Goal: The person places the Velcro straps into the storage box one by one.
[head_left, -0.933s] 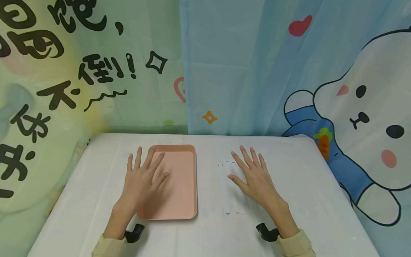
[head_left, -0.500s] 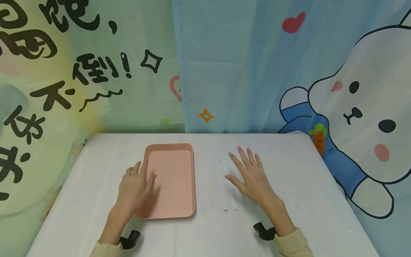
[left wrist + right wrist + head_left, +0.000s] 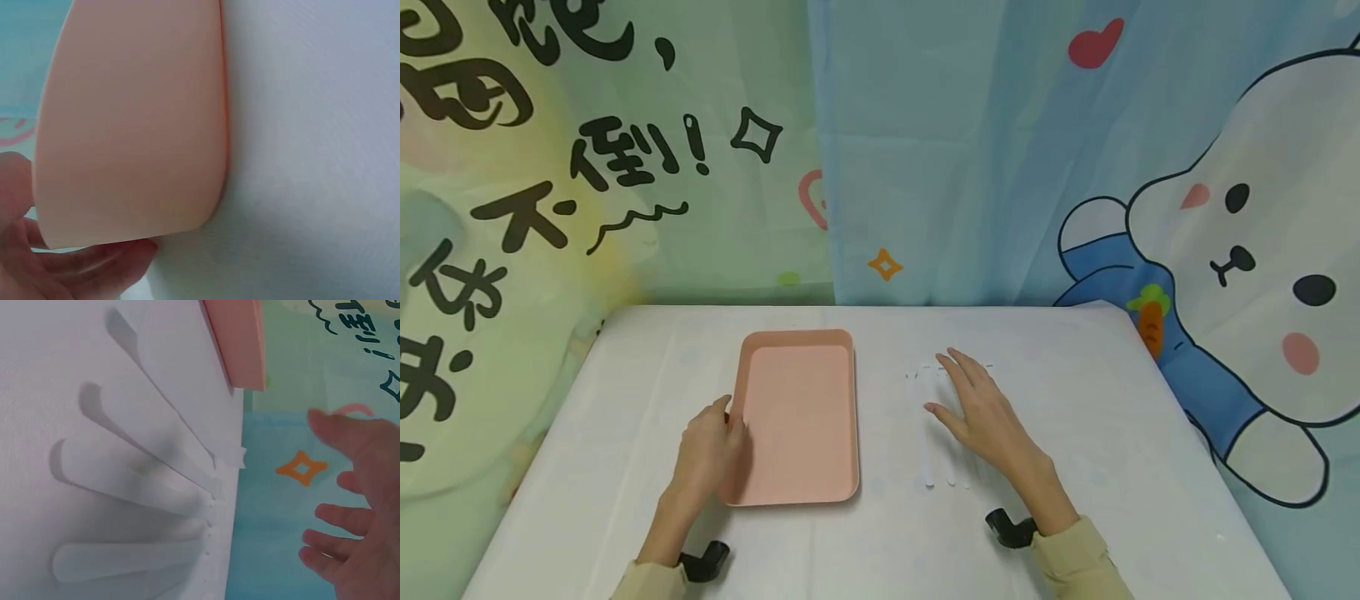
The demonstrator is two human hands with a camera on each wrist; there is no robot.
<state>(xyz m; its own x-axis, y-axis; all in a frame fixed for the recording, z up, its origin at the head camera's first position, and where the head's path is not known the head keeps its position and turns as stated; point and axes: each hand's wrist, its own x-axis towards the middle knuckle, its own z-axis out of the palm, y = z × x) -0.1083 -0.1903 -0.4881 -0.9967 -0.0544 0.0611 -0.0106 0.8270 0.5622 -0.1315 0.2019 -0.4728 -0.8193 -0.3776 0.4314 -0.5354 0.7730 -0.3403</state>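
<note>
The pink rectangular tray (image 3: 797, 417) lies flat on the white tablecloth (image 3: 1075, 433), left of the table's middle; the left hand (image 3: 707, 450) grips its left rim near the front corner, fingers curled under the edge and thumb on top, as the left wrist view shows (image 3: 94, 262); just right of the tray lies a row of white plastic utensils (image 3: 940, 425), handles toward the person; the right hand (image 3: 981, 412) hovers over them, fingers spread and relaxed, holding nothing; behind the table hangs a cartoon bunny curtain (image 3: 1225, 217).
</note>
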